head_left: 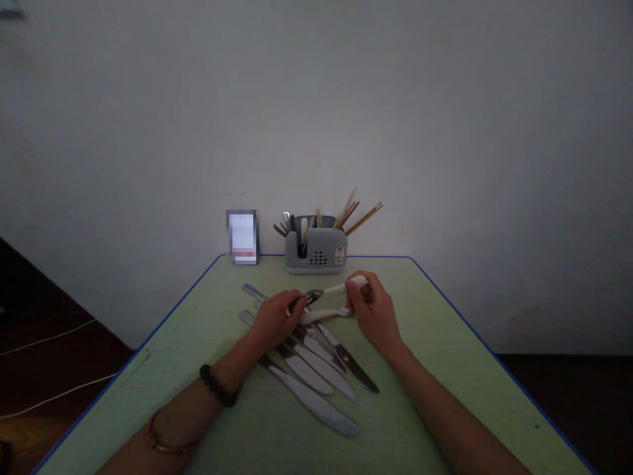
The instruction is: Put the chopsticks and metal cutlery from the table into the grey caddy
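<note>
On the green table [435, 369] lie several table knives [316, 376] side by side, blades pointing toward me and to the right. My right hand [373, 310] pinches the white handle of a fork [329, 290] held just above the knives. My left hand [274, 320] is curled over the knives and grips the metal end of a second white-handled utensil [321, 315], whose head is hidden under the fingers. The two hands are close together over the far ends of the knives.
A grey cutlery holder [316, 254] with chopsticks and utensils stands at the table's far edge against the white wall. A small blurred card [242, 237] stands to its left. White cables run over the dark floor at left.
</note>
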Demonstrator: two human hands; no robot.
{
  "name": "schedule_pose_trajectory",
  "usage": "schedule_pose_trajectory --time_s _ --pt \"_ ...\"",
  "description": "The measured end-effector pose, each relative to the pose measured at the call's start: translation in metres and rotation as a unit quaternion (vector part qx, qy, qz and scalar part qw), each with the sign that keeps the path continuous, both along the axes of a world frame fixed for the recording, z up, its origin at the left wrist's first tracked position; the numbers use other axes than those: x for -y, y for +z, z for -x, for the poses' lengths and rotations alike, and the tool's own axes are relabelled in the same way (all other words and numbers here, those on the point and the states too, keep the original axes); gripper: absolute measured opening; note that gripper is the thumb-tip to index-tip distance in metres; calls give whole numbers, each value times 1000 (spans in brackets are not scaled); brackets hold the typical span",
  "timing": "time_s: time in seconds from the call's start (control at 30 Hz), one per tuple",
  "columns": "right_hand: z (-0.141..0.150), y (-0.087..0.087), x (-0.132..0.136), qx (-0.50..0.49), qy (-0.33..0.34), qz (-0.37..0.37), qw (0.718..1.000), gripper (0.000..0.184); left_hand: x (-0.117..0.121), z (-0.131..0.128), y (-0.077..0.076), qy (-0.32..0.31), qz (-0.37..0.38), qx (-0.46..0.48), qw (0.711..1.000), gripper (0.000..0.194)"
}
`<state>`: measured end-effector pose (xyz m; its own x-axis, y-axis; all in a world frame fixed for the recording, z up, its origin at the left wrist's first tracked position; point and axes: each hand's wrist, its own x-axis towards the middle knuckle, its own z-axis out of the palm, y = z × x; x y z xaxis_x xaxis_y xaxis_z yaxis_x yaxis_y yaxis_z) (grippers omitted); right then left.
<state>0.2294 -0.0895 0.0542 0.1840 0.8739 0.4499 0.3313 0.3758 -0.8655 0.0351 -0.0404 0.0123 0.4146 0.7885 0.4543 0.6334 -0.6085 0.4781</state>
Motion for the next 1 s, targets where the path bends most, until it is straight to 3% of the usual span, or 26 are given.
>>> schedule_pose_trajectory --time_s 0.13,0.3,0.4,0.5,0.6,0.77,0.87,1.0 --pt "3 30 -10 88 -39 -94 991 24 -7 3 -1 17 17 12 1000 37" --pt "15 80 -43 245 -27 -151 957 22 -9 4 0 24 58 64 996 25" --pt "26 108 -69 396 -35 -125 909 20 -9 4 0 27 77 84 993 22" --pt "38 126 -93 550 -55 -79 830 24 -10 5 0 22 82 78 993 22" --pt "49 136 -112 647 -61 -27 759 28 -10 6 -2 21 83 65 994 21" --pt "67 140 -136 728 -51 36 683 34 -10 7 -2 16 90 54 994 22" --pt "75 136 -146 748 -46 52 660 31 -10 7 -2 18 100 56 993 24" --pt "83 128 -151 751 -54 52 655 24 -10 7 -1 14 104 52 993 25"
